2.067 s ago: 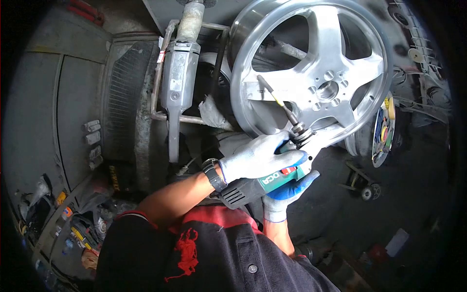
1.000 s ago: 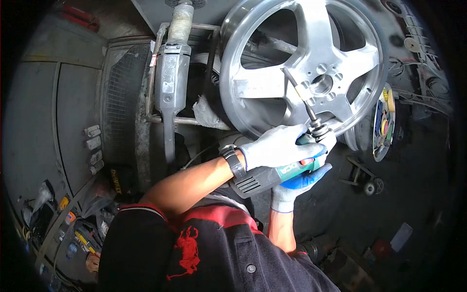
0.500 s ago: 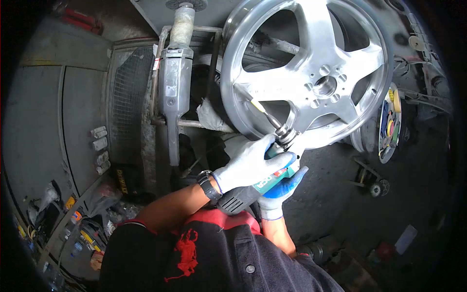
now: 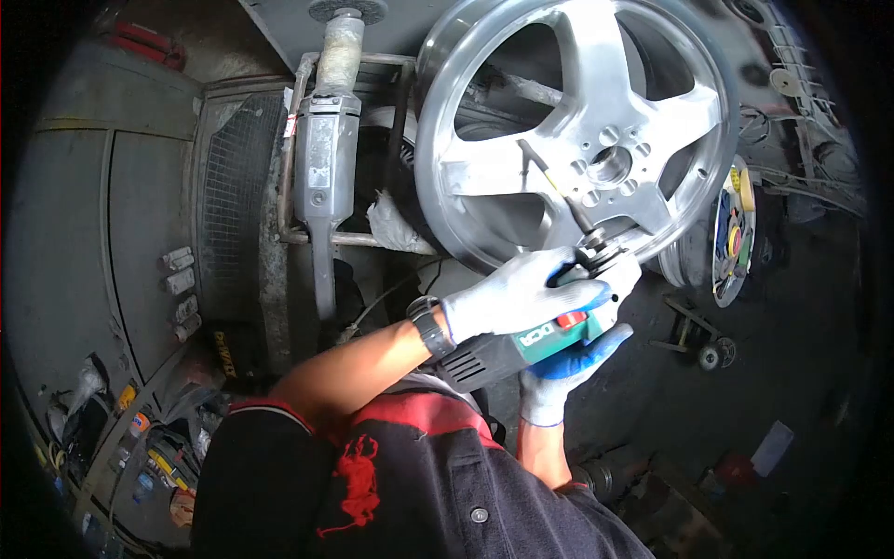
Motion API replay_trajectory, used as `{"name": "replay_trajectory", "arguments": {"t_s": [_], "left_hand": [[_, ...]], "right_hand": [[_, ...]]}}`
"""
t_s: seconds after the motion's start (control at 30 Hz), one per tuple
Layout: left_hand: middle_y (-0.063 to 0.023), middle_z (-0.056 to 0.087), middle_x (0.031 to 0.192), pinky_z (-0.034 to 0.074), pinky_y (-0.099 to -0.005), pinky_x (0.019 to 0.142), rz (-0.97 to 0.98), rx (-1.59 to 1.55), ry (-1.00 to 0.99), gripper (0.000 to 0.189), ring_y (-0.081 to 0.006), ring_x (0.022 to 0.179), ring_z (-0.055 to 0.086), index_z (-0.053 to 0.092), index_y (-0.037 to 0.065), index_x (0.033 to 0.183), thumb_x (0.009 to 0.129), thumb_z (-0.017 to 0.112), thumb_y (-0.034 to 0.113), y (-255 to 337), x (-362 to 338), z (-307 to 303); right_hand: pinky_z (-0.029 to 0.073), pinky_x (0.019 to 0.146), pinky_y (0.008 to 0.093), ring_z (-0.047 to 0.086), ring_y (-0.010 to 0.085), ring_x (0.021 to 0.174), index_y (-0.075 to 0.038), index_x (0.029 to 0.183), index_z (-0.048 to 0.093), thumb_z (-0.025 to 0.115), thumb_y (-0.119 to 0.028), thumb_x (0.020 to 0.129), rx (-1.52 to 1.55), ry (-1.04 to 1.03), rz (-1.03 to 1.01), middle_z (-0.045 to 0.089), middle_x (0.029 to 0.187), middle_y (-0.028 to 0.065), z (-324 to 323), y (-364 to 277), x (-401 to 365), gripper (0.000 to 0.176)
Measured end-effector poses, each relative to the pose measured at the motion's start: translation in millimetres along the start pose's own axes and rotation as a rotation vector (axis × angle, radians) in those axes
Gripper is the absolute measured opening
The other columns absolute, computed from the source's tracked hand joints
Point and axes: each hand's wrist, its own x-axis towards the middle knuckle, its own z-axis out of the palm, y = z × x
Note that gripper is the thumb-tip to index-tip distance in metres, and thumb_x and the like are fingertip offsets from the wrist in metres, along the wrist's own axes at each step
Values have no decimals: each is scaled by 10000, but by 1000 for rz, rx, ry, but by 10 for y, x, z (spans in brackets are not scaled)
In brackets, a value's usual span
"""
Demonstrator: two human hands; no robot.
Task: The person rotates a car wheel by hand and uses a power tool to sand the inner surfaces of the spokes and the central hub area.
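Observation:
My left hand (image 4: 521,293), in a white glove with blue fingertips, wraps over the front of a green and black DCA grinder (image 4: 551,337). Under the tool, my right hand (image 4: 573,368) supports its body, with the blue palm side showing and some fingers hidden. A thin rod bit (image 4: 563,196) with a yellow band runs from the grinder's chuck to a spoke of a bare metal wheel rim (image 4: 484,166). The bit's dark tip lies at the spoke's upper edge; whether it touches cannot be made out.
A large grey power tool (image 4: 328,168) is mounted upright on a pipe frame (image 4: 286,186) left of the rim. A round tray (image 4: 736,233) of small items hangs at the right. Grey cabinet doors (image 4: 60,242) and cluttered bottles and cables (image 4: 158,456) fill the left.
Both hands and the grinder have moved right. The bit's tip has shifted right and slightly up, from the spoke's outer end near the rim's lip towards the hub.

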Motion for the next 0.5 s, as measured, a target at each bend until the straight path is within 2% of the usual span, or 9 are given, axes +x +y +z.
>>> {"name": "replay_trajectory", "arguments": {"t_s": [0.03, 0.07, 0.13, 0.17, 0.2, 0.3, 0.4, 0.47, 0.5], "left_hand": [[-98, 629, 876, 474, -341, 769, -11, 49, 5, 416, -141, 820, 552, 595, -38, 1123, 950, 646, 337, 84, -92, -69], [-98, 629, 876, 474, -341, 769, -13, 48, 9, 416, -141, 820, 552, 595, -38, 1123, 950, 646, 337, 80, -181, -105], [-47, 607, 893, 457, -336, 758, -10, -124, 20, 413, -116, 827, 509, 564, -37, 1227, 951, 657, 257, 40, -336, -130], [-49, 631, 1016, 466, -329, 835, -42, -174, 1, 465, -115, 915, 535, 514, -39, 1323, 951, 656, 200, -37, -391, -144], [-49, 631, 1016, 466, -329, 835, -44, -174, 4, 465, -115, 915, 535, 514, -39, 1323, 951, 656, 200, -84, -444, -142], [-110, 625, 1194, 440, -311, 977, -39, -277, 59, 478, -134, 1079, 551, 489, -59, 1347, 960, 633, 181, -46, -496, -135], [-99, 625, 1184, 446, -317, 965, -49, -225, 31, 465, -130, 1058, 550, 495, -58, 1334, 961, 633, 184, -26, -361, -106], [-17, 595, 972, 457, -275, 820, 23, -322, 15, 415, -70, 910, 500, 535, -43, 1276, 963, 638, 210, 14, -188, -26], [-12, 593, 954, 455, -275, 802, -14, -269, -6, 405, -71, 898, 499, 545, -38, 1265, 963, 639, 215, 23, -118, -18]], "right_hand": [[374, 1113, 401, 494, 227, 1295, -75, 1494, 349, 339, -702, 968, 96, -69, 84, 504, 1412, 95, -37, 35, -53, 818], [374, 1113, 401, 494, 227, 1295, -75, 1494, 349, 339, -702, 968, 95, -71, 89, 504, 1412, 95, -26, 53, -103, 818], [366, 1129, 408, 481, 239, 1318, -82, 1522, 299, 388, -710, 948, 52, -73, 114, 462, 1461, 96, 50, 105, -212, 856], [352, 1144, 415, 461, 252, 1344, -103, 1543, 259, 434, -709, 931, 64, -50, 138, 423, 1501, 95, 76, 127, -256, 879], [352, 1144, 415, 461, 252, 1344, -103, 1543, 259, 434, -709, 931, 65, -51, 142, 423, 1501, 95, 65, 151, -288, 879], [379, 1107, 406, 514, 248, 1282, -97, 1503, 372, 373, -700, 960, 160, -29, 201, 524, 1413, 101, 43, 174, -316, 812], [391, 1113, 421, 486, 242, 1318, -121, 1540, 281, 439, -690, 942, 66, -27, 167, 449, 1482, 86, -26, 113, -217, 840], [400, 1100, 410, 518, 239, 1282, -104, 1516, 322, 405, -681, 961, 20, -68, 96, 503, 1431, 89, 125, -54, -128, 805], [401, 1099, 411, 517, 240, 1282, -103, 1512, 328, 400, -685, 961, -28, -28, 69, 501, 1433, 90, 97, -69, -107, 804]]}}
